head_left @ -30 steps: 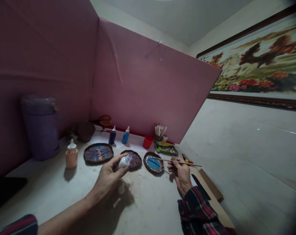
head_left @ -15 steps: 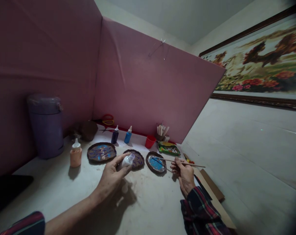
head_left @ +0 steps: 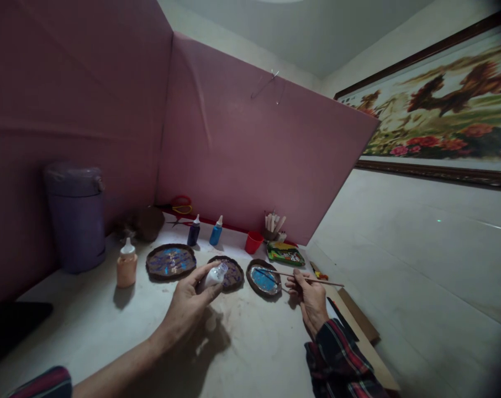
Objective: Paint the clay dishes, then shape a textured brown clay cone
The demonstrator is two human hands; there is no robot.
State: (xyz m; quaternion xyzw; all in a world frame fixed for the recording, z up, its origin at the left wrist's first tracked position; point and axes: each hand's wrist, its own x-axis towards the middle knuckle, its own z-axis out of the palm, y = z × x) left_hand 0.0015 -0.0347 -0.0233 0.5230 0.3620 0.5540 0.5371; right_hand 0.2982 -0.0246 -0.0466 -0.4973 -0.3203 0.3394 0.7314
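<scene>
My left hand (head_left: 192,298) is closed around a small bottle of white paint (head_left: 215,275), held tilted above the table. Partly behind that bottle lies a brown dish (head_left: 235,275) with purple marks. In my right hand (head_left: 310,296) is a thin paintbrush (head_left: 316,279), pinched between thumb and fingers. The brush tip reaches over a brown dish (head_left: 252,283) whose inside is blue with a white border; whether it touches the paint I cannot tell. Farther left sits a larger brown dish (head_left: 151,271) streaked with blue and purple.
An orange paint bottle (head_left: 126,268) stands at the left, near a purple canister (head_left: 76,221). Dark purple (head_left: 194,233) and blue (head_left: 216,234) paint bottles, a red cup (head_left: 254,243) and a green packet (head_left: 286,254) line the back. Pink panels (head_left: 250,143) rise behind.
Both hands keep hold of the bottle and the brush, with hardly any movement. The whole view has shifted very slightly.
</scene>
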